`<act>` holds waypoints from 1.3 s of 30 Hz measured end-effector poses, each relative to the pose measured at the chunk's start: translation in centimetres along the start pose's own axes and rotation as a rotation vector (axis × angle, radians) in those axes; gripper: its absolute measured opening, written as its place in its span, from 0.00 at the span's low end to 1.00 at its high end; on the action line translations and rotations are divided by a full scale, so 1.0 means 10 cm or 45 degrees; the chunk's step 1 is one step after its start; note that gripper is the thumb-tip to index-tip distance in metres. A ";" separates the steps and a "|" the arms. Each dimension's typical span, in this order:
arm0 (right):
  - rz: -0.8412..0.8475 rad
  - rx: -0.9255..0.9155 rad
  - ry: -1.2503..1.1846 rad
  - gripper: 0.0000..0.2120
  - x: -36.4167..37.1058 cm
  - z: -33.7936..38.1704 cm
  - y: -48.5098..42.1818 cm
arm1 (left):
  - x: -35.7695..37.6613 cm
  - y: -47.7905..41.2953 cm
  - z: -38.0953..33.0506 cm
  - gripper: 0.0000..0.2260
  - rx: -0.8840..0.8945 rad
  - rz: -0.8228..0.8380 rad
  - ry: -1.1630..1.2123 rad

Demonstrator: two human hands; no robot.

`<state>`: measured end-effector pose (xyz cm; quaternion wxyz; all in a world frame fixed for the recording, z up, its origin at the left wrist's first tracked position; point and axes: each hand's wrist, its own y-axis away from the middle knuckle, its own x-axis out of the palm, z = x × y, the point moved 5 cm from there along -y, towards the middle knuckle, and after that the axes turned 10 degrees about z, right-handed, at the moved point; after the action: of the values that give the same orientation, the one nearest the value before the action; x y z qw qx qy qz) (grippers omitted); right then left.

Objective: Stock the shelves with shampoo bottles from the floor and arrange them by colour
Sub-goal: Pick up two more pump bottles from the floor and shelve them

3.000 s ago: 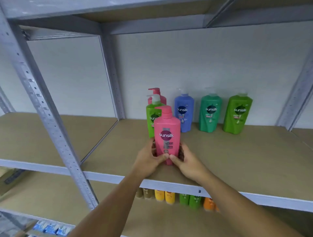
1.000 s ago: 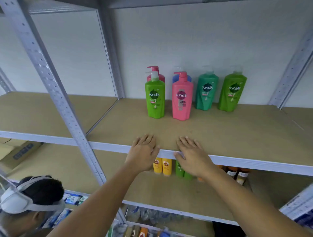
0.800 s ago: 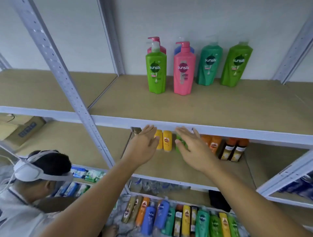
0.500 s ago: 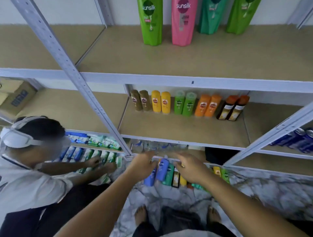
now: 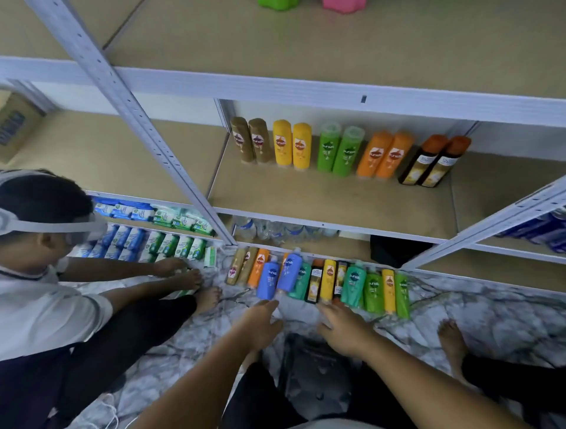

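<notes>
A row of shampoo bottles lies on the marble floor against the shelf foot: brown, orange, two blue bottles, teal, green and yellow ones. My left hand hovers just below the blue bottles, fingers apart, holding nothing. My right hand reaches toward the yellow and teal bottles, also empty. The middle shelf carries pairs of brown, yellow, green, orange and dark bottles. On the top shelf only the bases of a green bottle and a pink bottle show.
Another person sits on the floor at the left, handling blue and green packets on the low shelf. A slanted metal upright crosses the left. Water bottles stand on the lowest shelf. My bare feet rest on the floor.
I let go of the pink bottle on the top shelf. My view dropped from the top shelf to the floor, and both empty hands came down to the bottles lying there.
</notes>
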<state>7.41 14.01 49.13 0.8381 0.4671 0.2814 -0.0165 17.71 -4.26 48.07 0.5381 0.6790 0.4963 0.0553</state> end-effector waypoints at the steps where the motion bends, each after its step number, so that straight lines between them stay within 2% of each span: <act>1: 0.006 0.005 -0.049 0.25 0.00 -0.01 -0.08 | 0.00 -0.08 0.03 0.26 -0.005 -0.005 0.012; 6: 0.064 0.077 -0.326 0.26 0.15 -0.26 -0.99 | 0.05 -0.96 0.42 0.28 -0.091 -0.064 0.169; 9: 0.086 0.149 -0.461 0.27 0.43 -0.58 -1.84 | 0.26 -1.78 0.85 0.27 -0.167 -0.088 0.239; 14: 0.094 0.207 -0.503 0.24 0.87 -1.16 -3.16 | 0.77 -3.14 1.46 0.27 -0.182 -0.071 0.255; 18: 0.082 0.277 -0.605 0.25 1.19 -1.66 -4.11 | 1.10 -4.15 1.69 0.25 -0.130 -0.089 0.272; 21: 0.031 0.317 -0.723 0.28 1.40 -2.02 -4.74 | 1.22 -4.83 1.76 0.28 -0.085 -0.137 0.275; 24: -0.080 0.259 -0.756 0.28 1.43 -2.24 -5.26 | 1.23 -5.38 1.80 0.31 -0.004 -0.245 0.343; 28: -0.343 0.233 -0.716 0.20 1.31 -2.43 -5.80 | 1.17 -5.83 1.80 0.37 0.151 -0.300 0.310; 30: -0.412 0.275 -0.679 0.23 1.24 -2.48 -5.94 | 1.15 -5.98 1.84 0.43 0.167 -0.278 0.336; 32: -0.372 0.346 -0.667 0.25 1.21 -2.51 -6.03 | 1.13 -6.09 1.90 0.49 0.134 -0.253 0.394; 34: -0.227 0.415 -0.621 0.27 1.23 -2.55 -6.13 | 1.10 -6.16 1.91 0.54 0.111 -0.222 0.455; 39: -0.133 0.514 -0.603 0.39 1.19 -2.53 -6.24 | 1.01 -6.14 1.91 0.49 0.004 -0.273 0.596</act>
<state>-12.20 1.73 -15.19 0.7687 0.5920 0.0929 -0.2234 -3.36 -14.16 -12.74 0.4103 0.5920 0.6766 0.1527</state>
